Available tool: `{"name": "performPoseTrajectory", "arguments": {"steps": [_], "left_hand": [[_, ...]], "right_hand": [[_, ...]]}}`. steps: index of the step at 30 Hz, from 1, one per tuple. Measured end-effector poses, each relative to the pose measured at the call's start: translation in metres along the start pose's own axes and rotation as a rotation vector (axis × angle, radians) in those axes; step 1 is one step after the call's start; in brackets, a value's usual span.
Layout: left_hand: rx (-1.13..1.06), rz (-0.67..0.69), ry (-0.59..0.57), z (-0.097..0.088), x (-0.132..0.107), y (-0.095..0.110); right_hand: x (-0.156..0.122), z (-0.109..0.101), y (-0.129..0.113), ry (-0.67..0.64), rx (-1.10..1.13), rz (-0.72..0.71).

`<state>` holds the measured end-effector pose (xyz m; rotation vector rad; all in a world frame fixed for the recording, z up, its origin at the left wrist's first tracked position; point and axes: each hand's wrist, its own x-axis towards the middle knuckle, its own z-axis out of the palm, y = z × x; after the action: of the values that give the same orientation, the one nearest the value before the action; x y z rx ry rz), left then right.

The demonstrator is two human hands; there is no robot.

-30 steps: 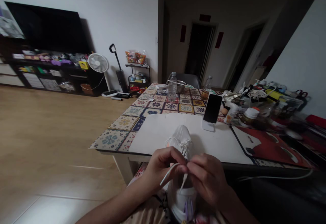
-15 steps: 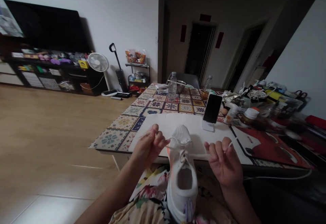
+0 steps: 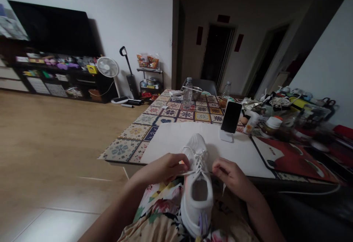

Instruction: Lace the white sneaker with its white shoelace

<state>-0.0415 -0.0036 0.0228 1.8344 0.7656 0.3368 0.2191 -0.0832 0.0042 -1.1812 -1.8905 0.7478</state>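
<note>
A white sneaker [image 3: 198, 194] lies with its heel on my lap and its toe resting on the white mat [image 3: 171, 139] at the table's front edge. My left hand [image 3: 165, 167] sits at the shoe's left side, fingers pinched on a white lace end near the top eyelets. My right hand [image 3: 230, 175] is at the shoe's right side, fingers curled on the other lace end, which dangles below it. Both hands are close against the shoe's tongue.
A black phone [image 3: 230, 118] stands on a white stand behind the shoe. Bottles, jars and clutter crowd the table's right side [image 3: 286, 113]. A water bottle [image 3: 188, 93] stands further back on the patterned tablecloth [image 3: 132, 133]. Wooden floor spreads to the left.
My hands went from together over the shoe to wide apart, pulling the laces taut, and have now come back in close to the shoe's sides.
</note>
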Motion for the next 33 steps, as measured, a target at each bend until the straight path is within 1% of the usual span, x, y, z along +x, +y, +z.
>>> {"name": "performPoseTrajectory", "arguments": {"steps": [2,3,5,7,8,9,10,12,13,15,18,19,22,25,28,29,33], "left_hand": [[0.128,-0.041,0.006,0.000,-0.001,0.001],[0.155,-0.055,-0.006,-0.001,-0.001,-0.001],[0.151,-0.071,-0.046,-0.006,-0.001,-0.006],[0.088,-0.067,-0.075,-0.012,-0.001,-0.010],[0.037,-0.041,-0.077,-0.015,-0.001,-0.012],[-0.015,0.012,-0.076,-0.017,-0.001,-0.012],[-0.062,0.094,-0.070,-0.019,-0.001,-0.011],[-0.142,0.299,-0.036,-0.020,0.000,-0.008],[-0.183,0.388,-0.019,-0.018,0.000,-0.006],[-0.294,0.486,-0.009,-0.008,0.004,-0.003],[-0.504,0.511,-0.016,0.016,0.013,-0.002],[-0.552,0.510,0.015,0.024,0.016,-0.002],[-0.581,0.521,0.151,0.040,0.023,-0.002],[-0.515,0.576,0.230,0.042,0.024,0.000],[-0.423,0.617,0.262,0.040,0.021,0.001],[-0.430,0.609,0.267,0.039,0.021,0.001],[-0.568,0.514,0.238,0.043,0.023,0.000]], "right_hand": [[0.000,0.002,-0.004,-0.048,-0.075,0.061],[-0.001,0.002,-0.004,-0.068,-0.091,0.071],[-0.003,-0.002,-0.002,-0.083,-0.088,0.062],[-0.005,-0.007,0.001,-0.084,-0.033,0.044],[-0.006,-0.009,0.003,-0.087,0.018,0.026],[-0.007,-0.011,0.005,-0.094,0.084,0.001],[-0.007,-0.012,0.006,-0.102,0.158,-0.029],[-0.007,-0.011,0.006,-0.090,0.312,-0.094],[-0.006,-0.009,0.005,-0.066,0.386,-0.116],[-0.002,-0.002,0.002,-0.007,0.526,-0.126],[0.006,0.013,-0.004,0.066,0.690,-0.126],[0.009,0.019,-0.006,0.087,0.715,-0.130],[0.017,0.032,-0.011,0.169,0.661,-0.136],[0.019,0.038,-0.017,0.254,0.478,-0.181],[0.017,0.039,-0.022,0.295,0.306,-0.252],[0.016,0.040,-0.024,0.303,0.268,-0.256],[0.010,0.041,-0.027,0.328,0.163,-0.206]]}}
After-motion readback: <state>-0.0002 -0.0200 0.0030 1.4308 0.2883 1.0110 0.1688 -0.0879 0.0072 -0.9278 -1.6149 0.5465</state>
